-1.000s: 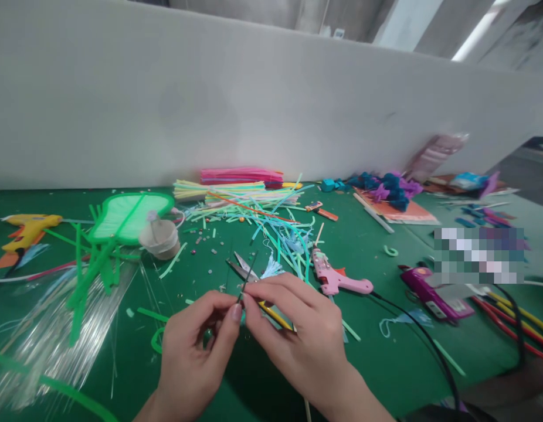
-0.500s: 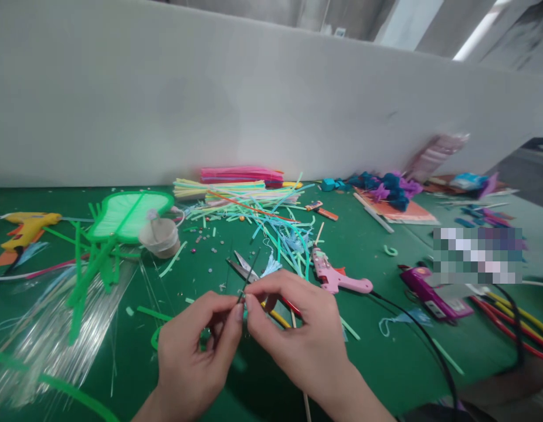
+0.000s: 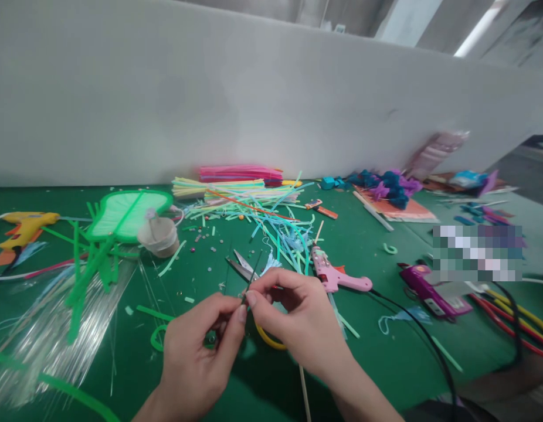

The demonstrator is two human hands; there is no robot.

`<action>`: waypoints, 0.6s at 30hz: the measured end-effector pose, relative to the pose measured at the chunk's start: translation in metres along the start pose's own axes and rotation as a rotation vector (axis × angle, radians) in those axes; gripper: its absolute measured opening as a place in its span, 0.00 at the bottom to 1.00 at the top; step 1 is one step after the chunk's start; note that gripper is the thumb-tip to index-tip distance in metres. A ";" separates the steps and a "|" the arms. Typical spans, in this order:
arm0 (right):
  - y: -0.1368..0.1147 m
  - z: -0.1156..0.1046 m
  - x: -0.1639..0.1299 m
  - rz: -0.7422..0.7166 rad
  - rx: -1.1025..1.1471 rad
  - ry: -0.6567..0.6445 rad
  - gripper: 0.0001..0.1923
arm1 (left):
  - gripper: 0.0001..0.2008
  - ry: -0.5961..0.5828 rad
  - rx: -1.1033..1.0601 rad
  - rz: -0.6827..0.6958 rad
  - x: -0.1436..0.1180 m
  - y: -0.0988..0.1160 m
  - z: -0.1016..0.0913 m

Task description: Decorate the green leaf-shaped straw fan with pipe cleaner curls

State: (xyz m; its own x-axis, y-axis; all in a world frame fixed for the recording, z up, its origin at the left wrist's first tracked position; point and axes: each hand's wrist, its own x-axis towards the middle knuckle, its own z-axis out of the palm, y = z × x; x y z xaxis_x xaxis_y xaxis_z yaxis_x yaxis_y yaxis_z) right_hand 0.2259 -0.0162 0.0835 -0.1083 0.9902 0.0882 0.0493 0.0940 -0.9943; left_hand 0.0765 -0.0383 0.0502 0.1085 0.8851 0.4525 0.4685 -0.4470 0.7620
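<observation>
Both hands meet low centre over the green table (image 3: 386,363). Left hand (image 3: 196,357) is closed in a pinch, thumb and forefinger on the lower end of a thin dark strip (image 3: 253,271); right hand (image 3: 298,322) is pinched on the same strip just beside it, fingertips of the two hands touching. Strip angles up and away from the pinch, upper end free above the scissors (image 3: 243,266), which lie open on the table just behind the hands. Yellow loop (image 3: 268,340) shows under the right hand; can't tell if it's held. Pink glue gun (image 3: 335,276) sits just right of the hands, black cord trailing toward the near edge. Pile of coloured strips (image 3: 254,208) further back at centre, green fan-shaped piece (image 3: 126,214) and small cup (image 3: 159,237) to the left, yellow glue gun (image 3: 27,225) at far left, purple glue gun (image 3: 430,293) on the right.
</observation>
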 end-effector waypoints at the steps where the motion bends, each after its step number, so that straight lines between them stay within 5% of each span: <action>1: 0.001 0.001 0.000 -0.001 0.014 0.004 0.03 | 0.06 -0.004 -0.007 -0.018 0.000 0.000 0.000; 7: 0.002 0.001 0.001 -0.011 0.011 0.023 0.03 | 0.05 -0.006 -0.040 -0.053 -0.002 0.001 0.001; 13: 0.005 0.005 0.002 -0.023 0.028 0.023 0.03 | 0.10 0.076 -0.206 -0.241 -0.001 0.012 0.006; 18: 0.008 0.002 -0.003 -0.227 -0.154 0.076 0.03 | 0.11 0.110 -0.324 -0.360 0.000 0.017 0.007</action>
State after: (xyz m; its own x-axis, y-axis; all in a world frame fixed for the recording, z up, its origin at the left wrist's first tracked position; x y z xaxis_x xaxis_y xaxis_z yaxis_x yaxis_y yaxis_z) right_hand 0.2244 -0.0188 0.0751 -0.0597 0.9463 0.3178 0.1830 0.3234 -0.9284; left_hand 0.0905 -0.0450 0.0604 -0.1118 0.9796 0.1670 0.1607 -0.1480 0.9758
